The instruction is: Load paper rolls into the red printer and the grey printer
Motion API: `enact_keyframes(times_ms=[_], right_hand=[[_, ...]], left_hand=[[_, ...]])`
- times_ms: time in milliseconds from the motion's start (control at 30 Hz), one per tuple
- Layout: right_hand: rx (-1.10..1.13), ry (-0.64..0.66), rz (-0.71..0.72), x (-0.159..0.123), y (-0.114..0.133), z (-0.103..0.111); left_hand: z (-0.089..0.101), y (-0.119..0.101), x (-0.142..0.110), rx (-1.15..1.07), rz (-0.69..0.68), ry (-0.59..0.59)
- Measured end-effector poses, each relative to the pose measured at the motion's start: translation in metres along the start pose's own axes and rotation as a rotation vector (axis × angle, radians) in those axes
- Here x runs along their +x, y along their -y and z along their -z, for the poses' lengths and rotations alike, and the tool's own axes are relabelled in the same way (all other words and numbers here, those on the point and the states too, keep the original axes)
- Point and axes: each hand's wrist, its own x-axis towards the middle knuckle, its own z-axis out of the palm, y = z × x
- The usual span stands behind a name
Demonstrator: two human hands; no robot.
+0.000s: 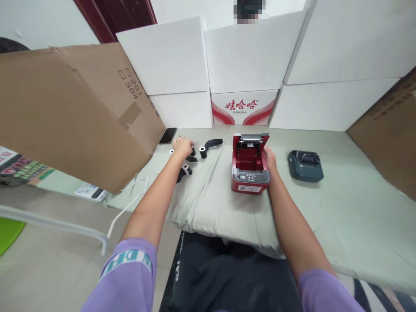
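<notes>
A red and grey receipt printer [250, 182] stands on the cloth-covered surface, its lid raised and its red inner bay showing no roll. My right hand [270, 161] is pressed against the printer's right side, fingers curled round its edge and partly hidden. Farther left, my left hand [183, 147] is closed among several small black rolls with white cores; a black roll [193, 150] shows at its fingertips. Right of that hand lies another black roll [203, 152], its loose black strip [213, 143] stretched out. Nearer me is one more black roll [186, 169].
A dark small printer [305, 166] sits at the right. Behind stand white boxes [247, 56] and a red-printed carton [243, 108]. A large brown cardboard box [81, 112] borders the left, with a phone [168, 135] beside it. A white cable [130, 203] hangs over the front edge.
</notes>
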Motion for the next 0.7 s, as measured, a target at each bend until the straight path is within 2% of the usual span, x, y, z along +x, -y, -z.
enact_keyframes(times_ms=[67,133,233,333,400,467,533,600,700], right_hand=[[0.014,0.005,0.005,0.0,0.0,0.0],[0.037,0.009,-0.01,0.0,-0.001,0.0],[0.063,0.013,-0.039,0.001,-0.002,0.0],[0.058,0.022,-0.044,0.002,-0.003,0.0],[0.06,0.025,-0.038,0.001,-0.003,0.0],[0.07,0.028,-0.029,-0.001,-0.001,0.0],[0.067,0.037,-0.018,-0.004,0.001,0.0],[0.06,0.041,-0.018,-0.006,0.003,-0.001],[0.067,0.027,-0.038,-0.008,0.006,-0.002]], left_hand=[[0.009,-0.002,-0.004,0.092,-0.019,-0.065],[0.022,-0.006,-0.012,0.068,-0.025,-0.193],[0.042,-0.017,-0.03,-0.241,-0.02,-0.408],[0.057,-0.035,-0.048,-0.715,-0.06,-0.52],[0.062,-0.049,-0.061,-1.087,-0.139,-0.492],[0.063,-0.064,-0.074,-1.421,-0.225,-0.393],[0.058,-0.08,-0.086,-1.626,-0.297,-0.274],[0.049,-0.096,-0.098,-1.68,-0.372,-0.167],[0.025,-0.116,-0.109,-1.539,-0.501,-0.045]])
